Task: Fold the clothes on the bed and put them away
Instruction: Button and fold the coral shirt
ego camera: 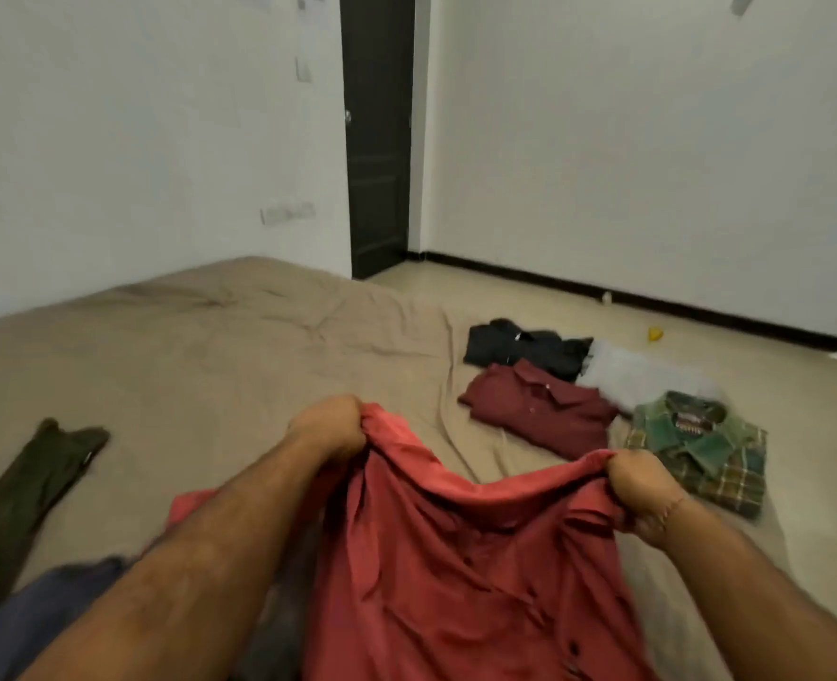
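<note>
We pinch the red shirt point(456, 557) in both fists, left hand point(330, 427) and right hand point(640, 484). We think it is soft, light and floppy, so holding its top edge works best.

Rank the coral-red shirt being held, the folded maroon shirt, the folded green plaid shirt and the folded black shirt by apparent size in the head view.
1. Coral-red shirt, nearest and unfolded
2-3. Maroon shirt and green plaid shirt, alike
4. Black shirt, farthest

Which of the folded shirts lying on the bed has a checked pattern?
The green plaid shirt, nearest the right hand. The maroon shirt, black shirt and white one are plain.
</note>
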Demonstrator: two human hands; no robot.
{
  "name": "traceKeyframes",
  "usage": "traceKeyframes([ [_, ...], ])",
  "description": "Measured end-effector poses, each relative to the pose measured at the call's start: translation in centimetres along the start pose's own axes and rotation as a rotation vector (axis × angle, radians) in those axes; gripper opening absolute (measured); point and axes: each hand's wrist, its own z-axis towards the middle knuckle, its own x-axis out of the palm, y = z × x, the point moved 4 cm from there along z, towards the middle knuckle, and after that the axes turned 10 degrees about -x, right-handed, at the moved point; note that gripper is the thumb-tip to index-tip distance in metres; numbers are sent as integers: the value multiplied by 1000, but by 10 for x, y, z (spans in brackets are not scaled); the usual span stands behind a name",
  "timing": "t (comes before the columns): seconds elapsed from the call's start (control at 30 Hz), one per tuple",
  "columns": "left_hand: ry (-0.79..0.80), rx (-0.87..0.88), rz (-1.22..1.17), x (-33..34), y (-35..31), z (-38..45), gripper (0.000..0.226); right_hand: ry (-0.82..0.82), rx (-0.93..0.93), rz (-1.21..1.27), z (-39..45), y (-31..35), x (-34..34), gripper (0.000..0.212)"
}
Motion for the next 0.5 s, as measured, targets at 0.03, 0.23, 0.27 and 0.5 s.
traceKeyframes([
  [0.03,-150,-28,-123,-36,-22,13,37,-118,8,203,14,23,-9,35],
  [0.23,-769,199,-977,-256,-120,30,52,-628,-637,424,41,213,-98,61],
  [0.27,-852,252,-984,-283,-125,27,57,-670,-710,347,37,237,-113,63],
  [0.5,-1086,406,-170,-260,-69,0,77,-703,-968,-379,-10,226,-145,60],
])
